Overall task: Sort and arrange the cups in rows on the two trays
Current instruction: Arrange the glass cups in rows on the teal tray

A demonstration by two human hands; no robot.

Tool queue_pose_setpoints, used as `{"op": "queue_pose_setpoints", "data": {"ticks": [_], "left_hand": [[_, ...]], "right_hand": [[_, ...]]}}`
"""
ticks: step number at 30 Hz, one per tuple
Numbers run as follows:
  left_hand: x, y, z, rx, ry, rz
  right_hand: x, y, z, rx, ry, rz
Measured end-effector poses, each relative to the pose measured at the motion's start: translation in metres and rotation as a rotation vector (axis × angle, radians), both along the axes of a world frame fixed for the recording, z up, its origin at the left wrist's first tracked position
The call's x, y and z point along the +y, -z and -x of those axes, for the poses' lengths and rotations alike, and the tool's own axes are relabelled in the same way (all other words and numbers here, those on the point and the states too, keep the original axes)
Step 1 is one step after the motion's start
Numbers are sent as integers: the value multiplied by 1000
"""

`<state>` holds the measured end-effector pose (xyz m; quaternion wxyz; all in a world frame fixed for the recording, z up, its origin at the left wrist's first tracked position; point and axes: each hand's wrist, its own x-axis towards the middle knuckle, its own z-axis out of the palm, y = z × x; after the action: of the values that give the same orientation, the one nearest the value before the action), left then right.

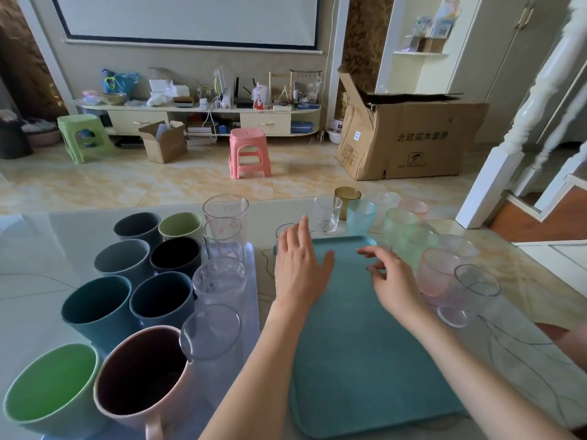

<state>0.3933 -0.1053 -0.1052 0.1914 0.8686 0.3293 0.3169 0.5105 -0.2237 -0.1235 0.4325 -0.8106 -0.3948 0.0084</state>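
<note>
Teal tray (365, 360); pink stool (249, 154); green stool (84, 136).

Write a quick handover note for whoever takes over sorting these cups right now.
Left hand: open, over the teal tray's far left edge, holding nothing.
Right hand: open, over the tray's right side, holding nothing.
Done: opaque cups and tall clear tumblers stand in rows on the left tray.
Left: the teal tray holds no cups; the translucent cups beside and beyond it still need arranging there.
</note>
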Motion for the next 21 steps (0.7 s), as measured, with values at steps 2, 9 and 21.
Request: {"op": "queue_pose_setpoints", "data": {"ticks": [2,9,21], "left_hand": [[0,-15,-26,73,16,-67],[41,-41,-136,581,62,-212],[92,1,-203,801,81,-105]], "right_hand": [[-7,2,-16,59,75,-4],[30,-8,-66,74,33,18],[61,27,-110,123,63,-113]]}}
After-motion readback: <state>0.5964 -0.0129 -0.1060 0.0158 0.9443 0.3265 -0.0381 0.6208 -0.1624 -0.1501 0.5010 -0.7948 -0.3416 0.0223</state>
